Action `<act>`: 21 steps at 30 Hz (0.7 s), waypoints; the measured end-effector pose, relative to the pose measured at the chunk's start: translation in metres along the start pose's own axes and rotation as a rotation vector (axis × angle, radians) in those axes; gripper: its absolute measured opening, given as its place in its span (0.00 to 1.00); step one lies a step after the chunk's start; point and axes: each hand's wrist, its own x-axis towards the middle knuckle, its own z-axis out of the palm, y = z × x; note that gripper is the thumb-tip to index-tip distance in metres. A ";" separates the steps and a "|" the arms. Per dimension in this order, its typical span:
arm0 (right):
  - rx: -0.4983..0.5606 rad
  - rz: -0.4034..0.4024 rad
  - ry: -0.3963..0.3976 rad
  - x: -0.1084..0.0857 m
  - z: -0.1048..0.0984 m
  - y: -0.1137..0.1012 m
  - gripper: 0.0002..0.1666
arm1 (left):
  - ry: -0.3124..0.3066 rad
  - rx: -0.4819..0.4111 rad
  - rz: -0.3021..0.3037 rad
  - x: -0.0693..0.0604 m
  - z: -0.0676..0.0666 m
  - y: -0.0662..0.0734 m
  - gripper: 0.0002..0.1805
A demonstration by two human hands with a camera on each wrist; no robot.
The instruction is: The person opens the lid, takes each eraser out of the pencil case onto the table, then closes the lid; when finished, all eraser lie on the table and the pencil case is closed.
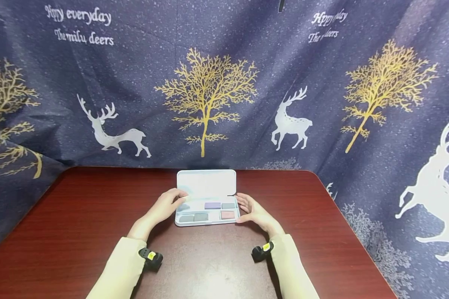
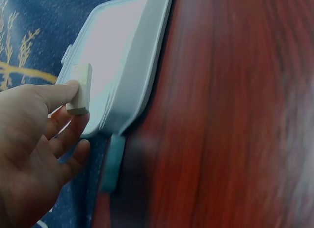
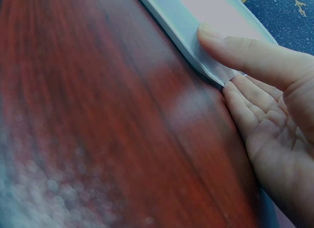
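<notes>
Near the table's far edge, the left hand pinched a cream block at the open case's left end! Inside sat purple, pink and greyish pieces, glare blurring others; the right hand, loosely spread, touched the right end, some fingertips hidden.

Two grips, one case, one held block

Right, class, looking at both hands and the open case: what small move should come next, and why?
Probably lower the cream block into the back-left part of the hinged case: the left hand pinches it there, the lid stands open, and the right hand touches the opposite end.
</notes>
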 end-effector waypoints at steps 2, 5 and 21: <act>-0.003 0.002 0.000 0.000 0.000 0.000 0.55 | 0.005 0.018 0.002 -0.002 -0.004 -0.004 0.09; -0.006 0.007 0.000 0.000 -0.001 0.000 0.55 | 0.013 0.021 -0.024 -0.005 -0.011 -0.009 0.09; -0.006 0.013 0.008 0.000 0.000 -0.001 0.55 | 0.003 0.037 -0.084 -0.028 -0.043 -0.045 0.08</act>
